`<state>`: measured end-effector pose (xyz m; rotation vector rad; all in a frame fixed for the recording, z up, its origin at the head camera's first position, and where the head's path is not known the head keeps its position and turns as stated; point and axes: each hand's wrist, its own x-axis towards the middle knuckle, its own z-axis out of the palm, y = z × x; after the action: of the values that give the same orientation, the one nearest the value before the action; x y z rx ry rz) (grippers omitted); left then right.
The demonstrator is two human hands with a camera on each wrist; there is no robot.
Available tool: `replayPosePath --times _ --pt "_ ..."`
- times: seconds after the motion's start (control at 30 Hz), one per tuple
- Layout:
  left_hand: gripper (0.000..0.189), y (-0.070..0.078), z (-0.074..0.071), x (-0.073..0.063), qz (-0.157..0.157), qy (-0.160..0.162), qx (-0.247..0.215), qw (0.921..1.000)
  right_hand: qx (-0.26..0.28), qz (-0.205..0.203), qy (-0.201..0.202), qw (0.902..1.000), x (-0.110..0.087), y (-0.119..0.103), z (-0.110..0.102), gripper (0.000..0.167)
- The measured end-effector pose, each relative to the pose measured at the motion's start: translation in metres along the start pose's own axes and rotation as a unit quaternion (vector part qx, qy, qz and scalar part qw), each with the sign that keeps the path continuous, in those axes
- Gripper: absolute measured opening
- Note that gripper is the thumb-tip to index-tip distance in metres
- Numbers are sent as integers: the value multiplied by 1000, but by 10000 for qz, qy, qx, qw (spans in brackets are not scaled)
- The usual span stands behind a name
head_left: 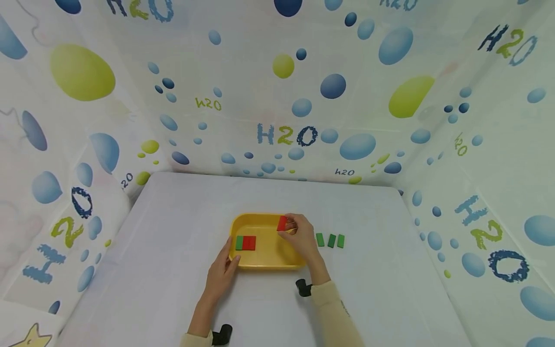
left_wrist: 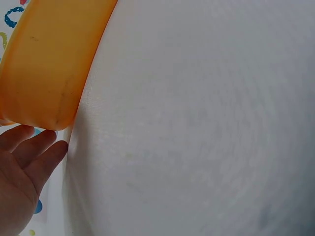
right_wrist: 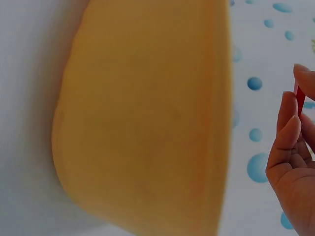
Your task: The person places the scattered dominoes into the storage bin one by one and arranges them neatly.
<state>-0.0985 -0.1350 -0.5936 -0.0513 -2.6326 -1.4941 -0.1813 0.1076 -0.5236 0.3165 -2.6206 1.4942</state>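
Note:
A yellow tray (head_left: 273, 266) stands on the white table. My left hand (head_left: 222, 274) holds its near left corner, thumb at the front rim and fingers along the left side. In the left wrist view, the fingers (left_wrist: 45, 162) meet the tray's outer wall (left_wrist: 44, 64). Over the tray's right part, my right hand (head_left: 301, 236) pinches a small red rectangular tile (head_left: 282, 223) between thumb and fingers. The right wrist view shows this tile edge-on. Inside the tray at left lie a green tile (head_left: 239, 243) and two red tiles (head_left: 249, 243) side by side.
Right of the tray, three green tiles (head_left: 331, 240) lie spaced apart on the white table (head_left: 173, 217). Printed cloth with bubbles and H2O lettering (head_left: 286, 135) surrounds the table at the back and sides.

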Motion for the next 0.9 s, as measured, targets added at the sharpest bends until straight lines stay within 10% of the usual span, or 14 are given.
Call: replayPosePath --times 0.9 --pt "63 1 0 1 -35 -45 49 10000 -75 404 -920 9949 5 9 56 43"
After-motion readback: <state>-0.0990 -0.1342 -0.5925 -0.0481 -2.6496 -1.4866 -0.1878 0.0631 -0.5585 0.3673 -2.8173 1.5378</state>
